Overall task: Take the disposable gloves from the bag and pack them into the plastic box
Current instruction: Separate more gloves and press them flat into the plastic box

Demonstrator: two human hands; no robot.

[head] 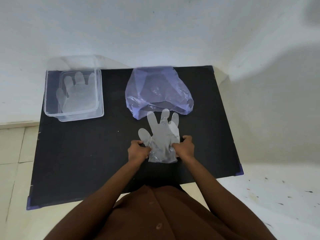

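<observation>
A clear disposable glove [161,134] lies flat on the black table [86,153], fingers pointing away from me, its tips just touching the mouth of the purple plastic bag [155,87]. My left hand [139,150] pinches the glove's cuff on the left side. Its right side is gripped by my right hand [185,147]. The clear plastic box [73,94] stands at the table's far left with another glove [78,94] lying flat inside it.
The table stands against a white wall. Purple tape marks its near corners [31,205]. Pale floor tiles show on both sides. My brown shirt fills the bottom of the view.
</observation>
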